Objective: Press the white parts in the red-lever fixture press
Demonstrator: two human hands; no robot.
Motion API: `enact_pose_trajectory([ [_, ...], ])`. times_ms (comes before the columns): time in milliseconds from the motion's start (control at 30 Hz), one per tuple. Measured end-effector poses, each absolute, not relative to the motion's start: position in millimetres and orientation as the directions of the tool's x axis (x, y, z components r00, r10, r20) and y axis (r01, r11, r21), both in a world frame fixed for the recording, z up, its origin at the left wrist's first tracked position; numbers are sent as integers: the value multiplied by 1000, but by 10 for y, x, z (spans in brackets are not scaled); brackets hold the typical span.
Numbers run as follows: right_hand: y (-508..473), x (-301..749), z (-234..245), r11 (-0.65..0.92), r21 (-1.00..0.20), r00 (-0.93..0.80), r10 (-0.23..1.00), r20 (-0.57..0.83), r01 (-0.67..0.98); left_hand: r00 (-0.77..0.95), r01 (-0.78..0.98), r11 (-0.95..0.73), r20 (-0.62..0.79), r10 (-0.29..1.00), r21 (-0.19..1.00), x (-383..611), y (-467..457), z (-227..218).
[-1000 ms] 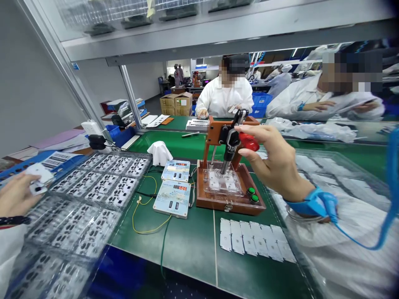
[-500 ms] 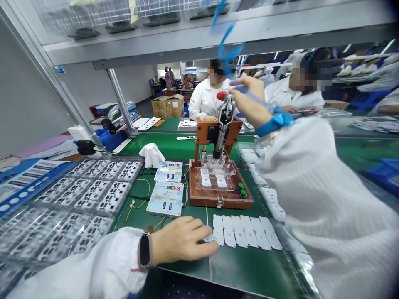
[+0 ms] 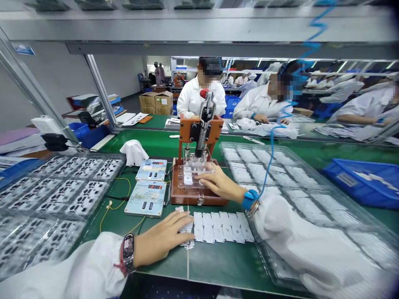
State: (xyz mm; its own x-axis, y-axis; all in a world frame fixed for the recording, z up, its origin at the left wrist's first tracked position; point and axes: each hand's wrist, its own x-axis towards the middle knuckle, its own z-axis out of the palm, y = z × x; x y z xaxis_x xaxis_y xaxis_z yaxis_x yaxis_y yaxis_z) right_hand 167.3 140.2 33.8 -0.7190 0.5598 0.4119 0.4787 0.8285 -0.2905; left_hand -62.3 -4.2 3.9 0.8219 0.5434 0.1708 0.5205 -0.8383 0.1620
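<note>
My left hand [image 3: 165, 237] lies flat, fingers stretched, over a white circuit board [image 3: 186, 227] at the left end of a row of white boards [image 3: 222, 227] on the green mat. My right hand [image 3: 220, 182], with a blue wrist strap [image 3: 249, 200], reaches to the clear plate of a brown test fixture [image 3: 199, 199]. Its fingers are extended over the right side of the plate; their undersides are hidden. One white board [image 3: 188, 176] shows in the fixture, left of these fingers. Above it stands the toggle clamp [image 3: 205, 120] with a red-tipped handle.
Two meters [image 3: 146, 198] with red digits sit left of the fixture, beside yellow wires. Clear trays of boards flank the work area, one left [image 3: 82, 189] and one right [image 3: 289, 178]. A blue bin [image 3: 364, 182] stands far right. Coworkers sit opposite. A blue coiled cord [image 3: 270, 153] hangs by my right arm.
My right hand has come down from beside the clamp's red handle to the fixture plate. My left hand has flattened over the board at the row's left end. The view has swung right.
</note>
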Motion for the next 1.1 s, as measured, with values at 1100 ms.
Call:
enact_pose_trajectory([
  [1100, 1351, 1192, 556, 841, -95, -810, 540, 229, 533, 499, 760, -518, 158, 852, 392, -779, -11, -372],
])
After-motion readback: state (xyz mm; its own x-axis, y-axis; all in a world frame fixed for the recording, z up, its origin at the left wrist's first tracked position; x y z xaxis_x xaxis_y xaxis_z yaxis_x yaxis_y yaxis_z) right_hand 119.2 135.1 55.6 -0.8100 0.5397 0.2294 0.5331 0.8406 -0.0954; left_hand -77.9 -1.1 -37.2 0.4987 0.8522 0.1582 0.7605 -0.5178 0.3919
